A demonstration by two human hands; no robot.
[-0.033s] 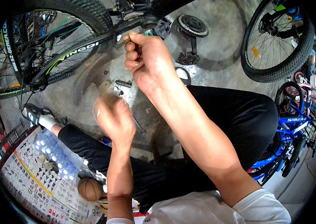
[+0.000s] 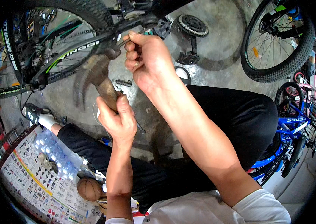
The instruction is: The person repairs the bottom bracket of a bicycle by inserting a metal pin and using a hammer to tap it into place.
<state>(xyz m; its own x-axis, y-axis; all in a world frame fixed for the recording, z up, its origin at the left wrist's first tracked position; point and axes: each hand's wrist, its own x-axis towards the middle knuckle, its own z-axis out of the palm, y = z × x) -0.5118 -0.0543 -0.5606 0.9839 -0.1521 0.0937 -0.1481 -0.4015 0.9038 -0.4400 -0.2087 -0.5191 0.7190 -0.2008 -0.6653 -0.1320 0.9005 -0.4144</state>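
Note:
My left hand (image 2: pixel 119 121) is closed round the wooden handle of a claw hammer (image 2: pixel 95 72). The hammer's claw side is blurred by motion. Its striking face is close to the near end of a thin dark metal rod (image 2: pixel 123 42); I cannot tell whether they touch. My right hand (image 2: pixel 148 58) pinches this rod between thumb and fingers, its other fingers curled. The rod slants up toward the bottom bracket of a black bicycle frame (image 2: pixel 126 25), where the hand and the frame's parts partly hide its far end.
A crankset with chainring (image 2: pixel 192 26) and pedal lies on the concrete floor. To the right stands a loose-looking wheel (image 2: pixel 277 41). A small dark metal part (image 2: pixel 123 83) lies below my hands. Blue bicycles (image 2: pixel 292 121), bottled water (image 2: pixel 55 155) and a basketball (image 2: pixel 89 189) are around me.
The hammer has swung upward and its face is now near the rod's end; the left hand is less blurred. The bicycle frame has shifted slightly. My right hand has stayed in place.

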